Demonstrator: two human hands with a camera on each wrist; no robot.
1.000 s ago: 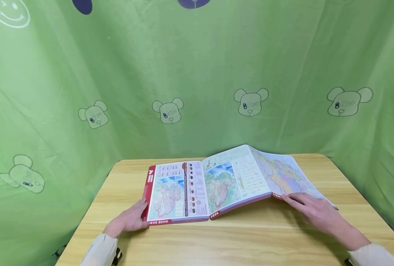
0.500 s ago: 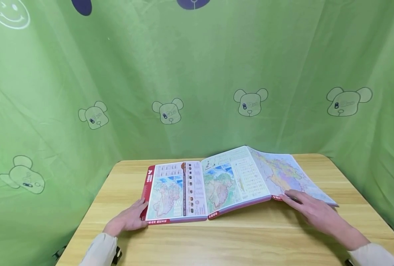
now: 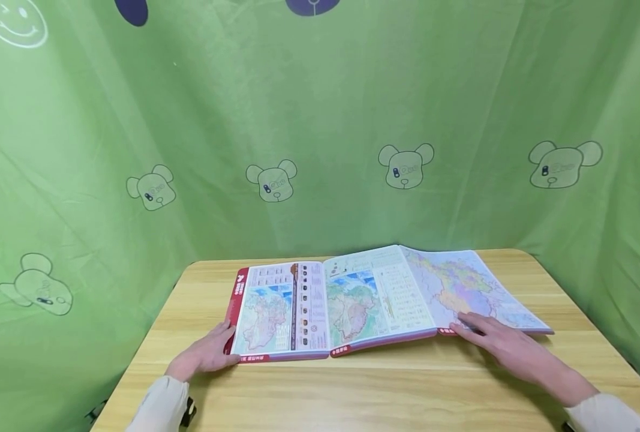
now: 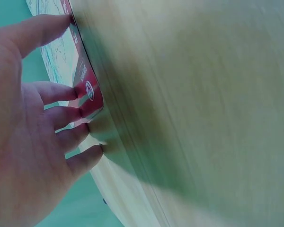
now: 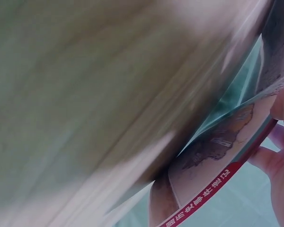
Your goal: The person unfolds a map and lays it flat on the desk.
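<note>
Lowered since a second ago: raised right pages of atlas (image 3: 373, 297), nearly flat on table (image 3: 352, 390). Right hand (image 3: 505, 345) flat, fingers straight, pressing near right corner. Left hand (image 3: 206, 355) open, touching left edge.

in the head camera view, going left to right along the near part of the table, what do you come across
Left hand → red-edged left page of the open atlas → middle fold-out page → right hand pressing on the right-most map page.
</note>
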